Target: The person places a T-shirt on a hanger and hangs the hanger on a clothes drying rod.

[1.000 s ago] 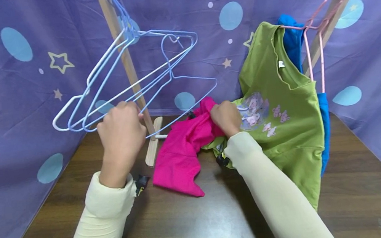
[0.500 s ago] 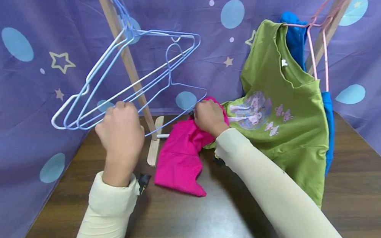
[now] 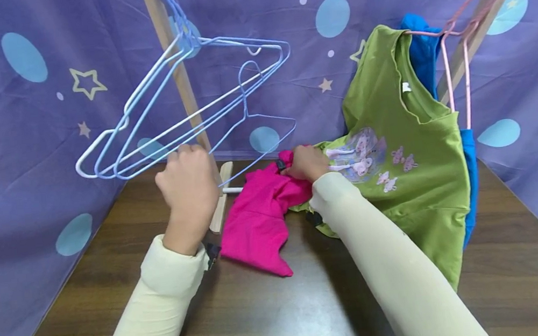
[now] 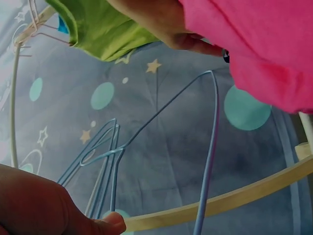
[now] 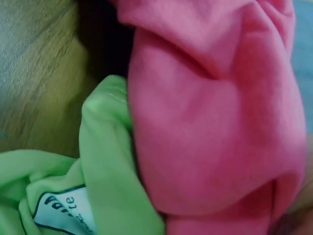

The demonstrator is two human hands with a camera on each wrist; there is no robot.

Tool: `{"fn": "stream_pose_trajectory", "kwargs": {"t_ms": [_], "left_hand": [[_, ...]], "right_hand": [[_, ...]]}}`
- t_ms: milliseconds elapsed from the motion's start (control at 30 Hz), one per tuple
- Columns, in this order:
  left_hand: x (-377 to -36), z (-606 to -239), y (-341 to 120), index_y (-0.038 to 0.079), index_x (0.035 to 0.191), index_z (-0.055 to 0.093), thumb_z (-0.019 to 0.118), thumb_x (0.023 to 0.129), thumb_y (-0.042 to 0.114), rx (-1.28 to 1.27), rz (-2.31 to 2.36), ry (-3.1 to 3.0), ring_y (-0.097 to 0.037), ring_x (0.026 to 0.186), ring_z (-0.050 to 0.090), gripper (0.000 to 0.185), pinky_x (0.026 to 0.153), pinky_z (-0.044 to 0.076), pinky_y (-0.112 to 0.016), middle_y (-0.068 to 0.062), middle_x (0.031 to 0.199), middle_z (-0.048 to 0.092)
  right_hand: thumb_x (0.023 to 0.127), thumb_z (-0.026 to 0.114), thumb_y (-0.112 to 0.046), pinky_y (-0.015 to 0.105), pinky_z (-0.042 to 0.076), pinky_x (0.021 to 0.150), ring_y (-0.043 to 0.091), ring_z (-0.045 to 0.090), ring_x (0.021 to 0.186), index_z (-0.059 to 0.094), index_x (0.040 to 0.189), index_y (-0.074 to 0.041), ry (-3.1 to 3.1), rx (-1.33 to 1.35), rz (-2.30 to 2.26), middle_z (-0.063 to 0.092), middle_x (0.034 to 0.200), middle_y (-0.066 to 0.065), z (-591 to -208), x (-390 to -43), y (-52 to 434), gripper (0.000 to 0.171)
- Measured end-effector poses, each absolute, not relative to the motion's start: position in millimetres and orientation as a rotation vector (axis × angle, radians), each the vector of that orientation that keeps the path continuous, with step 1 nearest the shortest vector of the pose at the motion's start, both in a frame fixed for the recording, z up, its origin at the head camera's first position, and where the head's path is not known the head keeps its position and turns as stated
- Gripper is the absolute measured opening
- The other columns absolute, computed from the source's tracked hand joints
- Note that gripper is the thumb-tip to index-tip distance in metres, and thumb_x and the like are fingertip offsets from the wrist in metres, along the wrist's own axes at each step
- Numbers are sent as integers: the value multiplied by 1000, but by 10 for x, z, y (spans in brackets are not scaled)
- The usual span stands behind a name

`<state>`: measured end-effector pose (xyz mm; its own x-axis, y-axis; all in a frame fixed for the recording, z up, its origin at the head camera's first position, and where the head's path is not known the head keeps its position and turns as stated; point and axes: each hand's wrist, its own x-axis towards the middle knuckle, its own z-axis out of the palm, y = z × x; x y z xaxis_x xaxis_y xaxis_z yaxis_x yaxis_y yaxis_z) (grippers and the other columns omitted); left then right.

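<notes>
My left hand (image 3: 189,189) grips a thin blue wire hanger (image 3: 244,97), whose hook points up and whose free corner reaches toward the pink garment. The left wrist view shows my thumb on the wire. My right hand (image 3: 308,163) holds the gathered upper part of a bright pink garment (image 3: 254,218), which drapes down to the table. Up close in the right wrist view, the bunched pink cloth (image 5: 215,127) lies beside light green cloth (image 5: 105,147) with a printed label. My right fingertips are largely hidden by the cloth.
Several blue and white hangers (image 3: 146,109) hang at the left beside a wooden post (image 3: 186,89). On the right, a green shirt (image 3: 425,174) hangs on a pink hanger (image 3: 446,64), with a blue garment (image 3: 468,170) behind it. Below is a brown wooden table (image 3: 283,318).
My right hand slid left across the pink garment's top, then a little back right. My left hand shifted right, and the held hanger's free corner dropped slightly and came nearer the pink cloth.
</notes>
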<state>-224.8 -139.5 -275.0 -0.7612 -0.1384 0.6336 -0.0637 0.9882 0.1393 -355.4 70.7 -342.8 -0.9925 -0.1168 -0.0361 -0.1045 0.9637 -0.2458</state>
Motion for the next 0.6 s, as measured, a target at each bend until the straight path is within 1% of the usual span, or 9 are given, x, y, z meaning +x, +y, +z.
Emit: {"fn": "stream_pose_trajectory", "kwargs": {"t_ms": [67,133,200,267,433,500,600], "left_hand": [[-2280,-2779,-1381,-9,86,69,57,92,4,129,-136,-2442,-42,75,64,18,51,51,-59,-21,81,65],[-2308,-2807,-1372,-9,87,69,58,91,1,118,-124,-2457,-41,75,64,16,51,51,-59,-21,81,64],[-2334,-2825,-1379,-8,88,69,60,89,1,108,-117,-2478,-41,75,64,12,52,51,-59,-21,82,64],[-2359,-2842,-1393,-8,86,68,61,88,0,93,-113,-2488,-42,74,65,11,52,51,-59,-21,81,65],[-2412,-2839,-1493,-4,78,65,59,87,2,71,-157,-2526,-48,69,67,13,52,51,-60,-23,78,67],[-2422,-2817,-1542,-3,78,64,60,87,2,72,-187,-2546,-51,72,67,12,55,52,-62,-24,80,68],[-2415,-2768,-1609,-3,82,64,64,86,1,71,-223,-2576,-53,78,67,6,60,52,-65,-25,85,68]], "right_hand": [[87,75,-48,55,49,96,44,55,124,66,126,-12,3033,-173,-350,61,133,21,-3452,-3563,708,53],[90,70,-44,58,46,100,46,50,128,64,131,-12,3015,-176,-312,56,137,22,-3474,-3560,702,53],[91,65,-38,59,42,102,46,47,129,64,131,-10,3003,-176,-290,53,138,22,-3492,-3555,681,48],[92,62,-34,59,41,104,46,45,130,64,130,-6,3003,-177,-268,52,139,22,-3511,-3550,672,48],[94,55,-35,62,38,106,46,44,133,60,136,-7,2984,-168,-281,50,143,22,-3558,-3586,714,51],[95,52,-35,62,38,107,47,44,135,59,140,-11,2970,-167,-313,50,145,21,-3566,-3600,749,52],[95,48,-32,61,37,109,46,44,137,51,150,-19,2939,-198,-369,49,150,19,-3561,-3625,809,57]]}}
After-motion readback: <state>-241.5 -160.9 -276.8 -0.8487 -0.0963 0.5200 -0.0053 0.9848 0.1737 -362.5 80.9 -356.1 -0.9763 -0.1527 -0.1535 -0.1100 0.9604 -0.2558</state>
